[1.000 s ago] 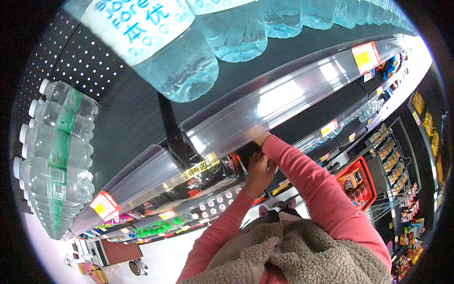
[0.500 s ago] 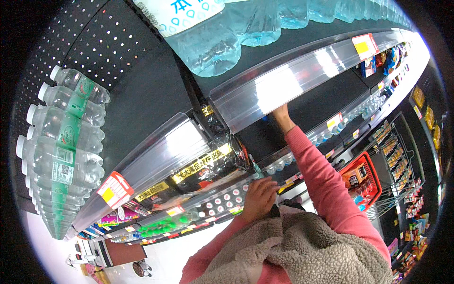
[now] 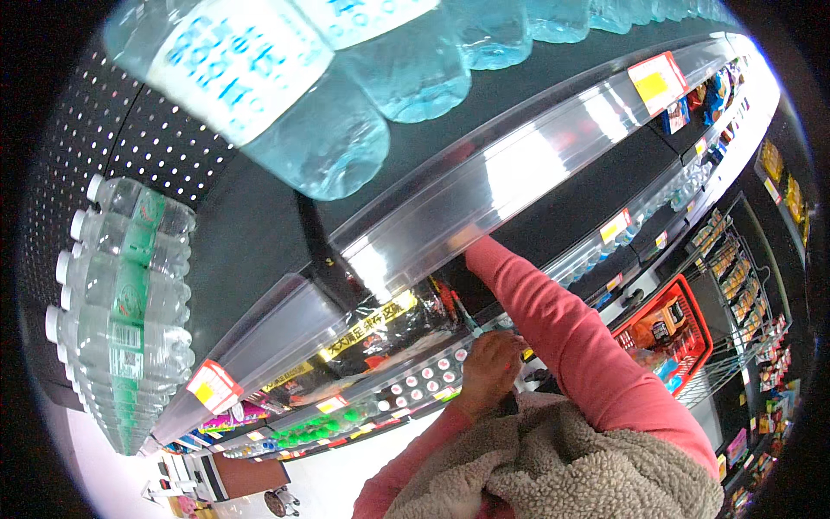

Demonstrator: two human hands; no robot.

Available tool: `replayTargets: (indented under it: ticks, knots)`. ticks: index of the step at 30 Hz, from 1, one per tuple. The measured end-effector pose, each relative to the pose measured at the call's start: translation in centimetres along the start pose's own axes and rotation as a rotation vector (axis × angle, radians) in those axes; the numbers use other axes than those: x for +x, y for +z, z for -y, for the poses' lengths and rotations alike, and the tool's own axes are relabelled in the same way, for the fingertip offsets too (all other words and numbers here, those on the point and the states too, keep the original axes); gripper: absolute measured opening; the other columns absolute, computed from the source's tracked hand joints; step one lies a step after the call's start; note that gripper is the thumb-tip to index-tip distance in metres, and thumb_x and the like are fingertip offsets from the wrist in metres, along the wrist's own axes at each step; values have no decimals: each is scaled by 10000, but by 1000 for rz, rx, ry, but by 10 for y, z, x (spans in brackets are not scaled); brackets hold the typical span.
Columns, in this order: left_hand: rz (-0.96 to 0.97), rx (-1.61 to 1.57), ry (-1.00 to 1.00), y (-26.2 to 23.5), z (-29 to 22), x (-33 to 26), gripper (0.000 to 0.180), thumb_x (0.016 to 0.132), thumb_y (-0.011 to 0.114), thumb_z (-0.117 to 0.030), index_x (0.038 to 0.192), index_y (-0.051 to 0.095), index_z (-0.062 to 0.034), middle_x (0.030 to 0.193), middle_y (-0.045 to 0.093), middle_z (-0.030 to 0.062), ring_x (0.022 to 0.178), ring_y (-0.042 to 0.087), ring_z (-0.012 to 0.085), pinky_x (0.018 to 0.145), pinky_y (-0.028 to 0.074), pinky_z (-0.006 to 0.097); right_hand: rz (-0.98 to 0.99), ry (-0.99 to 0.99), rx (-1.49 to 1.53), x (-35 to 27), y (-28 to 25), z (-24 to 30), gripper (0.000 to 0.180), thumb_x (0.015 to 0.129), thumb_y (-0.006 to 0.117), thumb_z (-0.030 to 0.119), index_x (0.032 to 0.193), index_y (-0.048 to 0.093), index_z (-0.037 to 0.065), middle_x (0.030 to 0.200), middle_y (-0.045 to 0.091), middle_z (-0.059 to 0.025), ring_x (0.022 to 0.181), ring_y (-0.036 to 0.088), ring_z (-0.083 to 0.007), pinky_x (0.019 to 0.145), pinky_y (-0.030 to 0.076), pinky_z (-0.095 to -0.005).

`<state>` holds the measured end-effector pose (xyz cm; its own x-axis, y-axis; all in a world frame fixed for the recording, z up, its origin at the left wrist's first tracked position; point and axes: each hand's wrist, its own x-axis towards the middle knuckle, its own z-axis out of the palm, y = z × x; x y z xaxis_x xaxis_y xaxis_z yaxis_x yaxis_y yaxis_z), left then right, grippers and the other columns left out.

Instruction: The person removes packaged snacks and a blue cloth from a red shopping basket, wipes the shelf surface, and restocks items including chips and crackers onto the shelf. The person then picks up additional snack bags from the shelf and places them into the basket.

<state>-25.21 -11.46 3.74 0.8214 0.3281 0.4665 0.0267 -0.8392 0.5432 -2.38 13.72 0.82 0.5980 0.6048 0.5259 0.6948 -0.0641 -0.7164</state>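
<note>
Left hand (image 3: pixel 491 374): grip curled together against a lower shelf front (image 3: pixel 415 381) among red-capped bottles (image 3: pixel 432 376), nothing visibly clamped. Right hand: hidden behind the clear shelf rail (image 3: pixel 519 164); its grip cannot be told, only the pink sleeve (image 3: pixel 562 320) showing. Large water bottles (image 3: pixel 285 95) lie above, a red basket (image 3: pixel 670 324) at right.

White-and-blue labels wrap the top bottles (image 3: pixel 259 78); green labels wrap the left bottles (image 3: pixel 130 294). Red-and-yellow price tags (image 3: pixel 210 387) (rectangular) clip to the shelf rails; another (image 3: pixel 657 84) sits upper right.
</note>
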Motion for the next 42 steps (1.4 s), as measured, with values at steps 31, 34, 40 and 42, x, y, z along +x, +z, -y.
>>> replayTargets:
  ticks: [31,34,40,42]
  knots:
    - [-29,-60,-693,50,80,129,364,1073,602,-289,863,707,-10,774,680,60,729,616,132,710,488,313,-702,499,146,190,-244,-405,396,817,777,196,1093,608,-32,1033,717,-266,972,702,-443,904,557,-478]
    - [-43,-83,-698,50,76,130,351,1072,605,-285,873,707,-15,785,683,57,723,613,124,702,487,304,-776,620,235,212,-283,-397,440,813,797,250,1121,635,-19,1100,732,-239,1036,717,-396,943,557,-439]
    - [-27,-68,-672,48,72,129,327,1071,610,-280,891,702,-24,764,650,42,692,577,116,663,456,307,-809,540,379,239,-329,-354,500,816,821,269,1186,641,-15,1128,733,-213,1059,718,-338,936,556,-420]
    - [-11,-52,-653,48,73,128,324,1070,612,-283,895,698,-24,748,630,43,688,572,121,656,445,309,-794,415,333,243,-325,-330,493,837,815,288,1182,636,-14,1117,732,-212,1054,718,-343,924,555,-429]
